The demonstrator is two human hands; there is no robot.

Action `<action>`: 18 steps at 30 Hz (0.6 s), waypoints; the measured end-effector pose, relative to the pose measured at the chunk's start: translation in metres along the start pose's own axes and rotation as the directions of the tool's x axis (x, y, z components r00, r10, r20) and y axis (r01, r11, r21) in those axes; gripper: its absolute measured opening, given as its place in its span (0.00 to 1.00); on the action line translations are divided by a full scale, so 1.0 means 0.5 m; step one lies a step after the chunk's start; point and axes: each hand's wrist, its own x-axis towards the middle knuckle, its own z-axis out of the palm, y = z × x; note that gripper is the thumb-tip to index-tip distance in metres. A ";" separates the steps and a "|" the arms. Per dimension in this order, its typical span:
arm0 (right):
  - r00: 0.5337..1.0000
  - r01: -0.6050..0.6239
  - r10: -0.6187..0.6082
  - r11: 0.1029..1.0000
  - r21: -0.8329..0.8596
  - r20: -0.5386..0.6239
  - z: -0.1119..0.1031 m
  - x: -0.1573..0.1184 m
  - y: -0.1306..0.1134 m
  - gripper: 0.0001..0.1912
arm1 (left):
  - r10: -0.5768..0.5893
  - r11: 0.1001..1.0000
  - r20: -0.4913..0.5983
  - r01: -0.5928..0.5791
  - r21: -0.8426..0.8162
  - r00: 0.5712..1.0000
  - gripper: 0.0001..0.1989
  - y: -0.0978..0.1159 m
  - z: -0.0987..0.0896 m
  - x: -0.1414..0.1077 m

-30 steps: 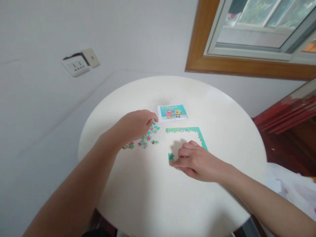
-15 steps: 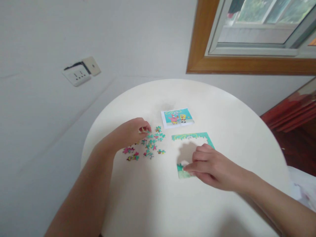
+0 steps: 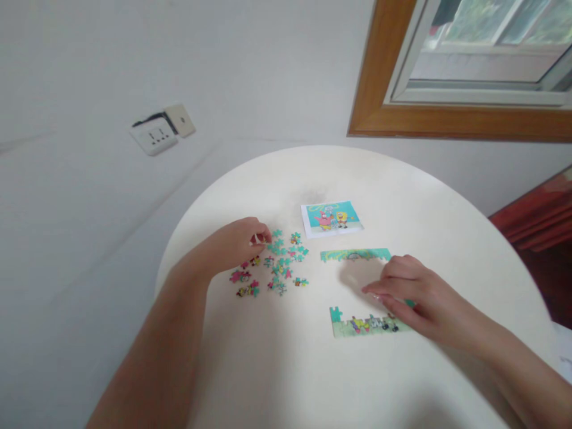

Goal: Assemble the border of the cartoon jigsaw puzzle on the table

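Observation:
My left hand is at the left edge of a pile of loose jigsaw puzzle pieces, its thumb and fingers pinched round a pale-edged puzzle piece, mostly hidden. Above the partly joined puzzle hovers my right hand, thumb and forefinger closed on a small whitish puzzle piece. A joined bottom strip with cartoon figures lies below that hand. Farther back is a joined green top strip. The right side of the puzzle is largely covered by my right hand.
A reference picture card with pink and yellow cartoon figures lies behind the pieces. Everything rests on a round white table. Beyond its edge are a wall with a socket, a wood-framed window and red fabric.
My right hand has moved right and up from the puzzle's lower left corner, uncovering the bottom strip. My left hand stays by the loose pieces. The whole view has shifted slightly.

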 end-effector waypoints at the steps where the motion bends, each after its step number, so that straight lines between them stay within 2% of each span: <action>1: 1.000 -0.007 0.007 1.000 -0.014 -0.009 0.000 -0.001 0.001 0.13 | -0.006 1.000 -0.002 0.006 -0.001 1.000 0.15 -0.002 0.000 0.000; 6: 0.999 -0.023 0.021 0.999 -0.044 -0.040 0.000 -0.002 0.002 0.13 | -0.021 1.000 -0.014 0.021 -0.010 1.000 0.16 -0.010 0.000 -0.001; 14: 0.998 -0.034 0.031 0.998 -0.048 -0.055 0.000 -0.001 -0.001 0.13 | 0.026 0.999 0.006 -0.026 -0.019 1.000 0.15 0.017 -0.001 -0.001; 18: 0.998 -0.025 0.022 0.999 -0.046 -0.058 0.000 -0.001 0.002 0.12 | 0.014 1.000 -0.005 -0.014 -0.017 1.000 0.16 0.015 0.000 -0.001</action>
